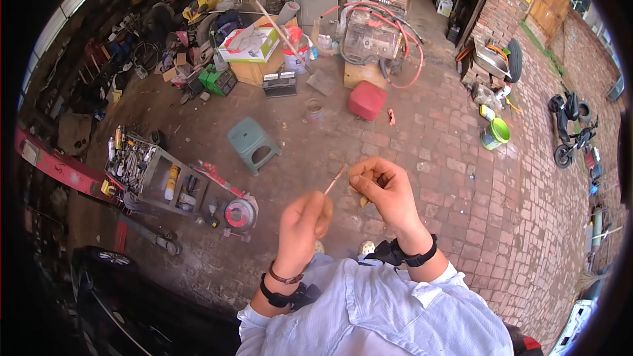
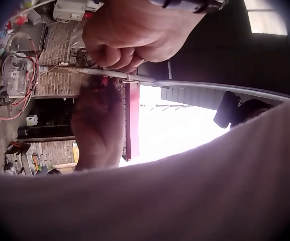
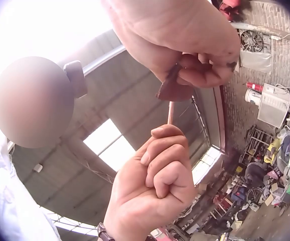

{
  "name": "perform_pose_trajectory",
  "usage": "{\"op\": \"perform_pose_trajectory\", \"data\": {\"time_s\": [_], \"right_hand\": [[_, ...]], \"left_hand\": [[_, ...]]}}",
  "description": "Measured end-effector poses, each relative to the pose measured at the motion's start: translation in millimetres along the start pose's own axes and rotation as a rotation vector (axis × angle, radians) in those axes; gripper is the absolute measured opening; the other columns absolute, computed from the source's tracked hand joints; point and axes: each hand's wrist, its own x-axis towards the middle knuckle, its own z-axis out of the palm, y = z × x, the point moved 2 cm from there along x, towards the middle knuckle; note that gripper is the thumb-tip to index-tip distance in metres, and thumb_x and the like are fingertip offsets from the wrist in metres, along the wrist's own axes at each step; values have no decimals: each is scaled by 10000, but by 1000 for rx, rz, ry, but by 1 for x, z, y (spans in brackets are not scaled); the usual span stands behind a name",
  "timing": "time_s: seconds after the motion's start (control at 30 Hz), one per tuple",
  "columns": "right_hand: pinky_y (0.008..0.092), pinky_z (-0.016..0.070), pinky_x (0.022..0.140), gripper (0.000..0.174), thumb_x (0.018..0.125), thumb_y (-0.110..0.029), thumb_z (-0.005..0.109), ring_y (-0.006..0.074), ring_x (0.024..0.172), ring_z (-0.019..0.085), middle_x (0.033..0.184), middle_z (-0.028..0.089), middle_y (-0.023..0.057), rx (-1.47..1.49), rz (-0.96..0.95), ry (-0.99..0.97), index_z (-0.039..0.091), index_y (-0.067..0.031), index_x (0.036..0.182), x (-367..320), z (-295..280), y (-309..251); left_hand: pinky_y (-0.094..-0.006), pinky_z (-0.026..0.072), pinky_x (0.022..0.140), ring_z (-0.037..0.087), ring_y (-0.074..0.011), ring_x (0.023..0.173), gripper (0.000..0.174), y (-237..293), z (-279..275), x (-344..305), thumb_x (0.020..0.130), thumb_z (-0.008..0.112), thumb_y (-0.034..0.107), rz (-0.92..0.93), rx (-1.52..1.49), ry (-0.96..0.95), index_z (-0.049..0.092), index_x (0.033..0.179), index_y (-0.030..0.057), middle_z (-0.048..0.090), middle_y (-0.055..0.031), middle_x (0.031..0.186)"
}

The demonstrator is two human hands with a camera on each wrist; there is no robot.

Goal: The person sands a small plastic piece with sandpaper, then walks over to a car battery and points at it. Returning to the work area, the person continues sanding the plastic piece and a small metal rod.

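Observation:
Between thumb and fingers, my left hand pinches a thin copper-coloured rod that points up toward the right hand. My right hand, fingers curled, holds a small folded brown sheet that looks like sandpaper. In the right wrist view the brown sheet hangs from the right hand's fingers, and the rod rises from the left fist to its lower edge. The left wrist view shows the left hand from close by, with the right hand dark behind it.
A green stool and a red container stand on the brick floor ahead. To the left are a tool cart, a red floor jack and a black car. A green bucket sits at right.

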Motion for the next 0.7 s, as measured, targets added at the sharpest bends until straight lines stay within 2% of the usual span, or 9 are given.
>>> {"op": "perform_pose_trajectory", "data": {"time_s": [0.1,0.3,0.4,0.47,0.5,0.57,0.6,0.67,0.7], "right_hand": [[208,466,538,105,861,-49,664,51,610,547,702,587,-2,-51,38,-27,614,8,934,-1,2,-4],[208,472,552,201,823,-35,717,65,623,568,735,595,12,89,47,-56,577,3,962,-4,5,-5],[199,447,547,204,820,-17,718,61,618,566,738,587,8,168,-71,17,547,-14,932,-9,11,-5],[191,410,519,198,819,-2,714,42,601,542,715,580,4,20,-267,-11,521,-31,850,-12,12,3],[191,410,519,198,819,-2,714,42,601,542,715,580,4,19,-267,-7,521,-31,850,-11,12,4],[192,389,497,210,814,16,712,28,568,511,684,566,1,-358,-462,79,508,-35,802,-6,11,1],[192,389,497,210,814,16,712,28,568,511,684,566,1,-360,-460,81,508,-35,802,0,7,0],[195,364,472,237,804,21,720,25,531,473,659,551,-4,-212,-400,346,498,-37,746,14,-6,-3],[195,364,472,237,804,21,720,25,531,473,659,551,-4,-208,-404,350,498,-37,746,13,-6,-4]], "left_hand": [[-213,222,442,295,-33,473,337,0,3,0,1009,452,250,24,15,21,521,755,39,364,54,554],[-210,204,449,294,-15,494,332,-1,4,0,1008,451,216,72,61,59,526,734,44,367,71,566],[-210,218,461,299,-15,512,322,-2,3,-1,1004,454,198,115,143,60,515,729,43,374,68,576],[-210,232,469,304,-18,522,315,-2,7,-3,1002,455,185,147,203,51,509,727,41,378,66,581],[-217,249,477,315,-28,533,306,-2,12,-6,996,461,173,174,293,59,504,725,38,390,63,586],[-224,267,484,326,-38,543,297,-2,14,-8,990,466,161,197,383,62,499,722,36,402,61,591],[-237,288,488,343,-52,547,285,-3,11,-7,983,473,153,229,403,46,502,727,31,412,48,588],[-250,309,492,361,-67,550,273,-4,8,-9,977,480,145,265,425,27,504,731,27,422,34,585],[-260,321,494,372,-71,556,260,-3,5,-12,970,493,144,283,497,33,505,741,20,420,12,585]]}}
